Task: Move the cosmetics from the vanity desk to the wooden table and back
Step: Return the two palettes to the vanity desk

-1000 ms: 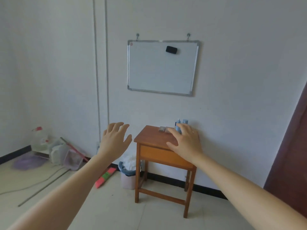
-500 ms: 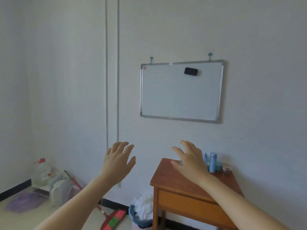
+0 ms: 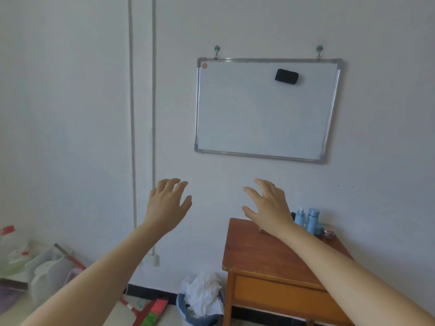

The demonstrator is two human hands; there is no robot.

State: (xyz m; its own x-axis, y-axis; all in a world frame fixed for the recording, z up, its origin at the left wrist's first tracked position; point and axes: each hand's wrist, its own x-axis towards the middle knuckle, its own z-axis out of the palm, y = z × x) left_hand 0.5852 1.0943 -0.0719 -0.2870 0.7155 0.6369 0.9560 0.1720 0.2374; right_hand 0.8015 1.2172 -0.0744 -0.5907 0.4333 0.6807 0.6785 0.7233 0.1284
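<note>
A small wooden table (image 3: pixel 263 252) stands against the white wall at the lower right. At its back edge stand a light blue pump bottle (image 3: pixel 300 217), a taller blue bottle (image 3: pixel 312 220) and a small round jar (image 3: pixel 328 232). My right hand (image 3: pixel 268 205) hovers in front of the table's back left part with spread fingers, holding nothing; it hides part of a small flat item on the tabletop. My left hand (image 3: pixel 168 203) is raised in the air left of the table, fingers relaxed and empty.
A whiteboard (image 3: pixel 266 109) with a black eraser (image 3: pixel 286 76) hangs above the table. A bin full of white paper (image 3: pixel 202 302) stands left of the table leg. Plastic containers (image 3: pixel 44 271) and a broom head (image 3: pixel 153 311) lie on the floor at left.
The view has come closer to the table and tilted upward. Both hands stay raised and empty, now higher in the frame, and the bottles show beside my right hand.
</note>
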